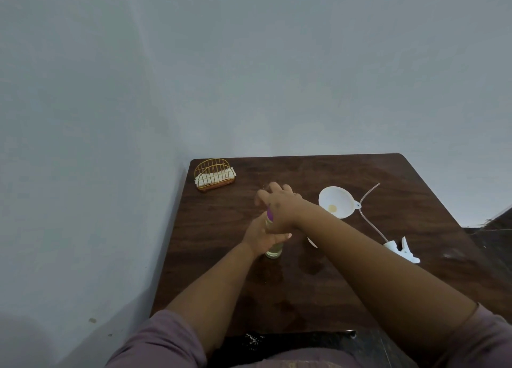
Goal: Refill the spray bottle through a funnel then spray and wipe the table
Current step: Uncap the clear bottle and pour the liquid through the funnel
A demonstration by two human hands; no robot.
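Lighting: dim, flat, cool — no distinct source. Faint sheen on the dark tabletop (360,173) near its right edge. Focus soft throughout; wide-angle bending at frame edges.

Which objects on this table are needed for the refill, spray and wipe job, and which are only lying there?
Needed:
bottle, gripped by left hand, right hand over its top
funnel
spray head with tube
napkins, probably for wiping

Only lying there:
wire holder around the napkins

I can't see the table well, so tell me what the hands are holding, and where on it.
The left hand grips a small bottle around its body. The right hand is over its purple cap; whether it grips is unclear.
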